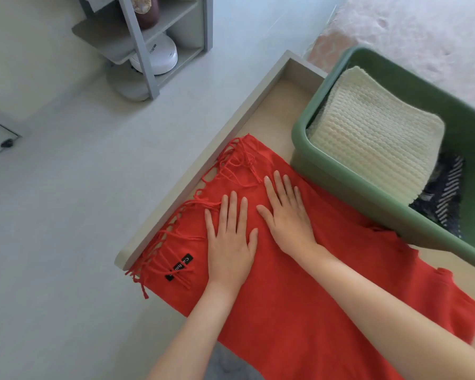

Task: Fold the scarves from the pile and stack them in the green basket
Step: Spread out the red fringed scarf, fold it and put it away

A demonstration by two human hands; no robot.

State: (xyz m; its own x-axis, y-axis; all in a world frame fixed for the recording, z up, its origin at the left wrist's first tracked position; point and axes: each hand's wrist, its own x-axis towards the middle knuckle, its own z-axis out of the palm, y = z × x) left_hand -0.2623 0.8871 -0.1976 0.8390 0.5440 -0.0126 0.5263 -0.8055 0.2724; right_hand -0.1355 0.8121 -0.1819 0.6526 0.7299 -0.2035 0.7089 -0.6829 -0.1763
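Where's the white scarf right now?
Head view, upper right: the white scarf lies folded in the green basket, atop a dark striped scarf, just past the red scarf.

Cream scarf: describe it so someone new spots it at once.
Find the green basket on the right. Inside it, the cream scarf lies folded on top. Chunky ribbed knit sets it apart from the dark striped scarf beneath and the red fringed scarf outside.

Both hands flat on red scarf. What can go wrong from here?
1. Fringe lies tangled over the table rim and may bunch into the fold.
2. Basket seems to overlap the scarf edge, so folding may drag it.
3. The scarf's near end hangs off the near side and could slip.
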